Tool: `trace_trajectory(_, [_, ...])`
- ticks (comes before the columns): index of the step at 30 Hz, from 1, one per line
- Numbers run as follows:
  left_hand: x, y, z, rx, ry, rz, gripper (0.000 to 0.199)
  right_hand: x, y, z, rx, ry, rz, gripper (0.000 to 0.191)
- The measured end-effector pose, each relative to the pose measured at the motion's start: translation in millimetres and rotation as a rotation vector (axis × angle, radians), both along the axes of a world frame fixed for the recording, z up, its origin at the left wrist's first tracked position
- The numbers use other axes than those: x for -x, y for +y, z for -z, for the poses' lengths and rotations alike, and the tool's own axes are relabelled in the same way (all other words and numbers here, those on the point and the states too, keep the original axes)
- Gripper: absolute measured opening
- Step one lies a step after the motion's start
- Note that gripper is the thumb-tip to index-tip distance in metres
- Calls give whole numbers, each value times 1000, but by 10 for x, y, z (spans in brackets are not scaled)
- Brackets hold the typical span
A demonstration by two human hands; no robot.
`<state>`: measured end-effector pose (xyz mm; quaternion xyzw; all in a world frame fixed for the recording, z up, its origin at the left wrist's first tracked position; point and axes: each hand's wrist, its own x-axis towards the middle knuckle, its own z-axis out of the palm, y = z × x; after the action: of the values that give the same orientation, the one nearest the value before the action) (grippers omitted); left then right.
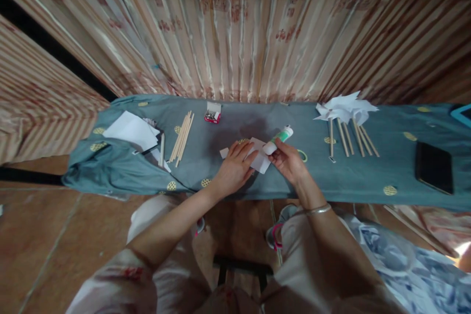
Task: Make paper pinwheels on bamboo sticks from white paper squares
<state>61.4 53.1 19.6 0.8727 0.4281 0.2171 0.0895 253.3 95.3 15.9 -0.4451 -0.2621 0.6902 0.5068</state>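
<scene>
And here's the cloth-covered worktop (338, 176), loose and rumpled; a snag in those folds could drag light pieces askew. Well to the right of the tube (281, 138) lies the dark phone (434, 167), and between them the paper pinwheels (346, 108) on their sticks, blades overlapping, so a careless sleeve could crease them! Well to the tube's left, loose paper (128, 130), easily nudged; nearer on that side, the bare sticks (181, 138), round and ready to roll if bumped. Now the left grip (235, 169), fingers spread flat, clutching nothing, on the paper piece (259, 157) just left of the tube; light pressure there could let the piece skid or twist. The right grip (289, 161) has the tube in its fingers, tilted over that paper's edge: squeeze too hard and anything inside could blob, though whether it's uncapped, I can't tell. Beyond and left, an open little box (212, 117); tip it and the contents scatter. And the green ring (305, 155), just right of the tube, could catch that wrist!
</scene>
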Motion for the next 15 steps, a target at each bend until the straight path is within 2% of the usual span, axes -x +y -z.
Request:
trace_trajectory(3, [-59,18,57,40,-29,32,47,10,-3,24,18,-14,12,33])
trace_trajectory(10, [-85,-131,357,144,-88,24,55,-5,-110,6,19,-70,8,37])
trace_trajectory(15, [0,-179,358,180,-64,42,58,-74,-185,-60,40,-63,34,34])
